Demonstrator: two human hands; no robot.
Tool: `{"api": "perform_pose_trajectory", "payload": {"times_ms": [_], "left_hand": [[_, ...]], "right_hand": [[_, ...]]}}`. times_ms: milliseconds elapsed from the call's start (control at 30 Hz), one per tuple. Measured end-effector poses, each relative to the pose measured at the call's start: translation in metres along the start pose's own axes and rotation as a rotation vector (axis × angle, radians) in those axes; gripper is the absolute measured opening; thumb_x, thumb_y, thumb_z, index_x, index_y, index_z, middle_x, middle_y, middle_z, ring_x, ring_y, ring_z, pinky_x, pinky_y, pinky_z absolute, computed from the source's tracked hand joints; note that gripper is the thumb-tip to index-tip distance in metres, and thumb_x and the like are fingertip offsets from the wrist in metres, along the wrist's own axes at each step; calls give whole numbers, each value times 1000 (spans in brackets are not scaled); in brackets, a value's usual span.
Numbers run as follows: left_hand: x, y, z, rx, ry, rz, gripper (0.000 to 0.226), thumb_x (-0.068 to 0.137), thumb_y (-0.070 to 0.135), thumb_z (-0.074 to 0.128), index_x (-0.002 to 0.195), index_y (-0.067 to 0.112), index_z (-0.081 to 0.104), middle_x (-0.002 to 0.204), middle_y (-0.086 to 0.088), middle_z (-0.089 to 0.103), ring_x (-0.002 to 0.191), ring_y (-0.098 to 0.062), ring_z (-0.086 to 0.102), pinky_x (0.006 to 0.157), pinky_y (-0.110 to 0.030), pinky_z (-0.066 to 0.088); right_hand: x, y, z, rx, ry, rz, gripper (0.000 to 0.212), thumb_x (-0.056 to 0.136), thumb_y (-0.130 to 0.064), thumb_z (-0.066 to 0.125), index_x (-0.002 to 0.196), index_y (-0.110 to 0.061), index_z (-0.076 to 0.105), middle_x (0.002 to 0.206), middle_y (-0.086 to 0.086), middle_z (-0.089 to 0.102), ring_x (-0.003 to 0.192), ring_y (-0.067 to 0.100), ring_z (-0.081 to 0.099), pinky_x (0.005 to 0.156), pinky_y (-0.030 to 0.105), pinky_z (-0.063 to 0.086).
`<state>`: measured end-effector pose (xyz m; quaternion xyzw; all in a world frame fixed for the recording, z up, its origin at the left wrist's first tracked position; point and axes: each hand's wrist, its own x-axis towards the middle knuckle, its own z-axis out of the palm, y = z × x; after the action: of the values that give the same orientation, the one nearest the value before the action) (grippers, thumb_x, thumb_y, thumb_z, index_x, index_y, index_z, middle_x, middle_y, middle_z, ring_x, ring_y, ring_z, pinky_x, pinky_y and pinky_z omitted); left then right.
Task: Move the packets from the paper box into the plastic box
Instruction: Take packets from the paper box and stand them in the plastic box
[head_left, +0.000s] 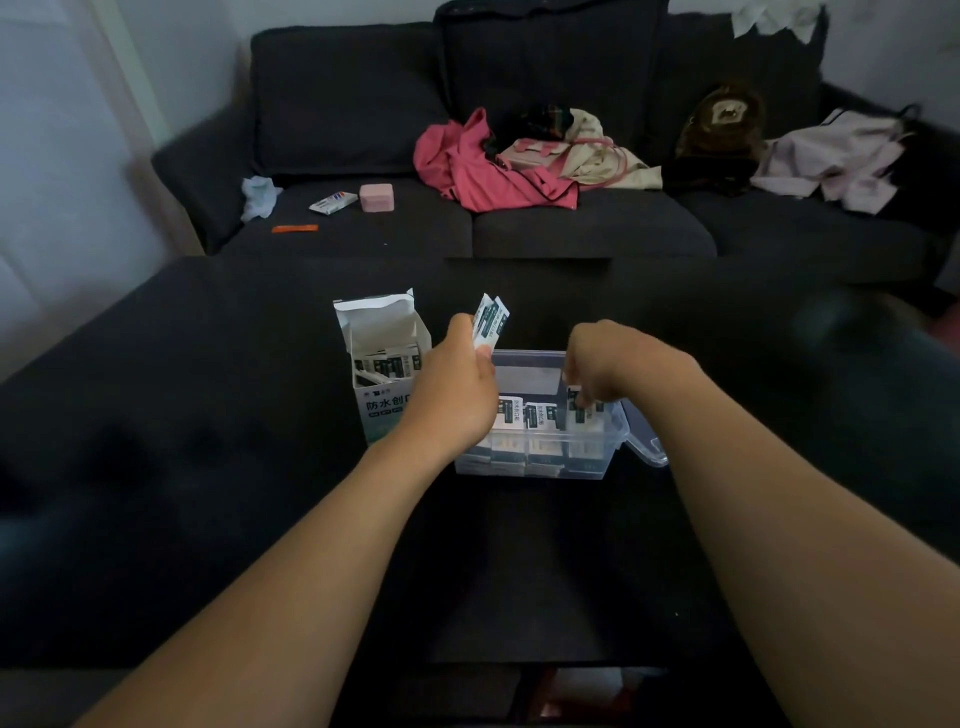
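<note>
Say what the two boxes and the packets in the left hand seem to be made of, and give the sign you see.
Paper box: thin white card, matt; its torn flaps stand creased.
Plastic box: clear hard plastic, slightly glossy; packets show through its wall.
Packets in the grip of the left hand: probably coated paper or film, printed; too blurred to be sure.
</note>
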<state>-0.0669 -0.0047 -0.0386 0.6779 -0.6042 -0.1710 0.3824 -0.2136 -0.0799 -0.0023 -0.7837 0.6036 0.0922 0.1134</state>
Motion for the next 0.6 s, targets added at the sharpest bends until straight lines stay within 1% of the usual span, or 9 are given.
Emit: {"api": "perform_pose_trajectory", "payload": {"times_ms": [67, 133, 167, 233, 300, 367, 433, 500, 600], "left_hand": [[-1, 0, -1, 0, 0, 4, 14, 108, 23, 37, 120, 18, 42, 107, -5, 62, 84, -19, 63, 65, -31, 49], [-1, 0, 0, 6, -1, 2, 15, 108, 23, 37, 122, 19, 43, 106, -5, 62, 85, -20, 64, 69, -37, 53], [-1, 0, 0, 7, -4, -3, 16, 108, 23, 37, 122, 19, 43, 107, -5, 61, 85, -20, 64, 71, -40, 55], [-2, 1, 1, 6, -12, -12, 16, 108, 23, 38, 123, 18, 43, 108, -6, 61, 87, -20, 63, 76, -44, 57], [-2, 2, 2, 6, -18, -16, 16, 108, 23, 38, 122, 18, 43, 108, -6, 61, 87, -20, 63, 77, -45, 57], [-2, 1, 2, 1, -19, -19, 16, 108, 23, 38, 122, 17, 43, 109, -7, 61, 88, -21, 63, 77, -45, 57], [-2, 1, 2, -2, -20, -18, 17, 108, 23, 37, 122, 17, 43, 109, -7, 61, 87, -20, 63, 76, -44, 57], [-2, 1, 1, -12, -24, -20, 16, 108, 23, 37, 122, 18, 43, 108, -6, 61, 88, -19, 63, 79, -46, 59], [-1, 2, 1, -21, -28, -30, 17, 108, 23, 38, 123, 18, 43, 109, -5, 61, 88, -17, 63, 79, -45, 59]], "right_hand": [[-4, -4, 2, -67, 28, -2, 37, 85, -14, 75, 118, -14, 59, 100, 6, 61, 96, 24, 62, 92, 42, 54], [-8, -9, 5, -157, 99, -24, 32, 90, -15, 69, 120, -14, 57, 88, 3, 53, 89, 22, 58, 82, 38, 51], [-9, -13, 6, -199, 126, -34, 32, 93, -15, 65, 123, -14, 56, 88, 3, 51, 89, 22, 56, 78, 37, 47], [-9, -21, 10, -240, 143, -37, 33, 95, -15, 61, 128, -13, 55, 97, 5, 53, 93, 24, 55, 76, 37, 43], [-8, -27, 14, -213, 122, -27, 35, 95, -14, 61, 129, -12, 56, 97, 6, 54, 93, 24, 57, 77, 37, 45], [-6, -28, 18, -149, 80, -18, 36, 95, -11, 61, 131, -9, 56, 95, 7, 55, 93, 24, 60, 79, 36, 50], [-5, -26, 18, -67, 25, 11, 39, 95, -7, 61, 134, -6, 54, 106, 11, 59, 100, 26, 64, 89, 36, 56], [-3, -24, 17, 26, -25, 52, 42, 95, -6, 61, 136, -4, 52, 117, 14, 61, 107, 27, 66, 97, 40, 56], [2, -22, 17, 106, -60, 94, 45, 94, -4, 64, 137, -4, 51, 124, 16, 60, 112, 28, 65, 100, 42, 54]]}}
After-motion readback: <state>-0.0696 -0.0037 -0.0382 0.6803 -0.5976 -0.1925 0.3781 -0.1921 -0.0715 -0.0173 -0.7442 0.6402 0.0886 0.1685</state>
